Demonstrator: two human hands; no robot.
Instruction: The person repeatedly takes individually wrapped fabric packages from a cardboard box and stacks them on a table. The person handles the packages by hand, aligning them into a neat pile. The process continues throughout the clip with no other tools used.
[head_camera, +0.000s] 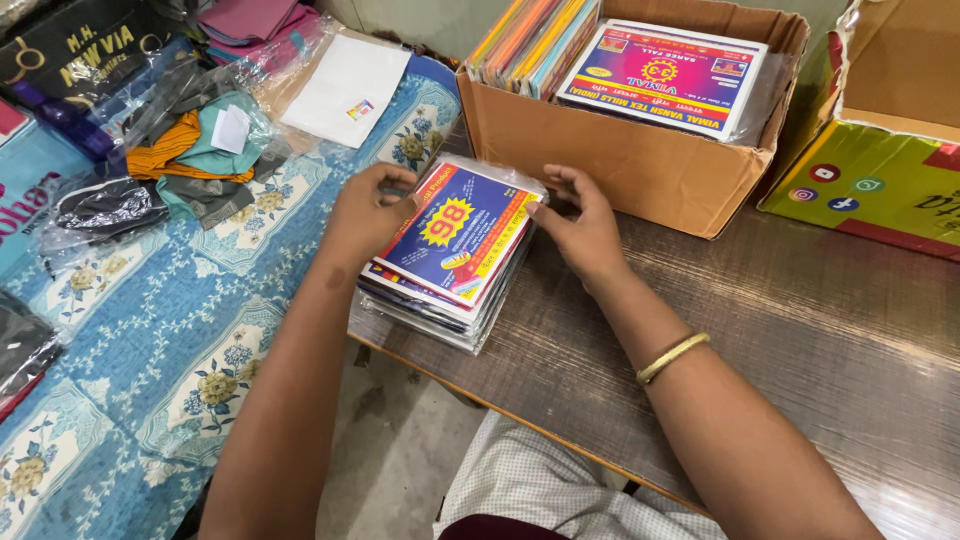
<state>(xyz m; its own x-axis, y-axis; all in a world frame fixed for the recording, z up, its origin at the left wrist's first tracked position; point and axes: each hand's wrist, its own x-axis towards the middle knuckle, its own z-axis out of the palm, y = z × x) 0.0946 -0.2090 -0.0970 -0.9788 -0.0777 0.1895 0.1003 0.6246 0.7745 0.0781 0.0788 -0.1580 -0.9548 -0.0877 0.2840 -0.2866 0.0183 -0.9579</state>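
Note:
A stack of flat plastic-wrapped packets (455, 250) with a blue, red and yellow printed top lies at the near left corner of a dark wooden table (800, 330). My left hand (362, 212) grips the stack's left edge near its far corner. My right hand (580, 225) holds the right far corner, fingers curled on the wrapping; a gold bangle sits on that wrist. Both hands hold the stack between them.
Behind the stack stands an open cardboard box (620, 160) with upright coloured packets and a flat pink-printed packet. A colourful carton (870, 170) is at the right. To the left, a blue floral cloth (180, 330) bears bagged garments (190, 150) and a white packet (345, 90).

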